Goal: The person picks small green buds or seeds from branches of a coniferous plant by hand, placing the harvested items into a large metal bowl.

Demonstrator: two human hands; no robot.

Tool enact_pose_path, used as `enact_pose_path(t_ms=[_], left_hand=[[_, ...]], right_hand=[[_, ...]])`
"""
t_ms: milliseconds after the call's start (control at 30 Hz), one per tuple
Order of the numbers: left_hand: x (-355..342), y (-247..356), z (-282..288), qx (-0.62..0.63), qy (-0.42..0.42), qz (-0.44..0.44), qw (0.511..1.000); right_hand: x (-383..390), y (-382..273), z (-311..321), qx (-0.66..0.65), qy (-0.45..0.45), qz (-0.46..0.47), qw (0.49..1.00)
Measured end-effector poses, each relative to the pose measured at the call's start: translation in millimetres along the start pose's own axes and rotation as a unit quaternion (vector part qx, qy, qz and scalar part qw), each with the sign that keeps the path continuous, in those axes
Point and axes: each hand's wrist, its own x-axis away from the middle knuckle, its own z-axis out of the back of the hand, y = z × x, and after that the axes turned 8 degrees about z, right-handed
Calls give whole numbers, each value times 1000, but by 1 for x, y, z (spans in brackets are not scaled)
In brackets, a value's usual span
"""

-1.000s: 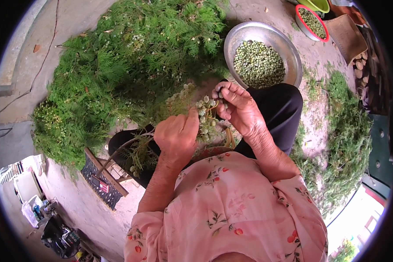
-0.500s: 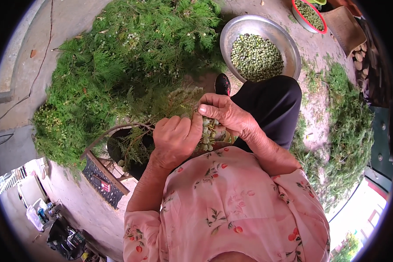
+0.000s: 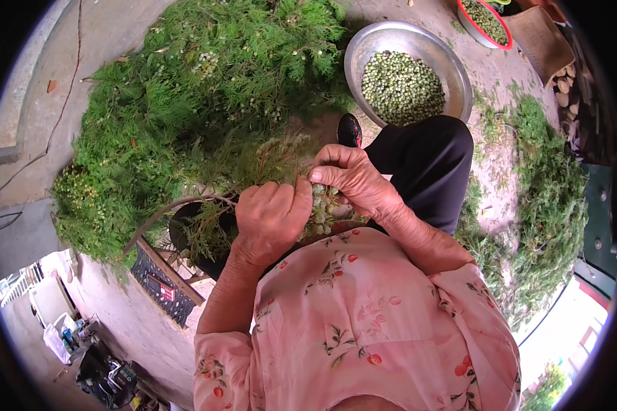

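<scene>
In my lap lies an evergreen branch with a bare brown stem curving out to the left. My left hand is closed in a fist around it, knuckles up. My right hand pinches at the branch beside the left index finger, thumb against fingertips; the exact spot it grips is hidden. Pale green cones hang in a cluster between and below the two hands. Feathery foliage spreads just beyond my fingers.
A large heap of cut evergreen branches lies ahead and left. A metal basin of green cones stands beyond my right knee. A red-rimmed bowl of cones sits at the far right. More greenery lies right; a low wooden stool stands left.
My left hand and the branch have shifted slightly to the left. The right hand still pinches at nearly the same place, and the cones beneath it show a little more.
</scene>
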Motion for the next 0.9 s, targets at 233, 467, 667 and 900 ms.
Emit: enact_pose_path(t_ms=[233, 467, 667, 900], left_hand=[[1, -5, 9, -19, 4, 25, 1000], [1, -6, 3, -32, 1, 20, 999], [4, -5, 4, -27, 0, 16, 1000], [3, -6, 2, -15, -24, 36, 999]], right_hand=[[-4, 1, 30, -140, 52, 2, 989], [8, -5, 15, -58, -74, 10, 995], [0, -8, 29, 27, 105, 86, 990], [-37, -60, 118, -79, 336, 148, 927]])
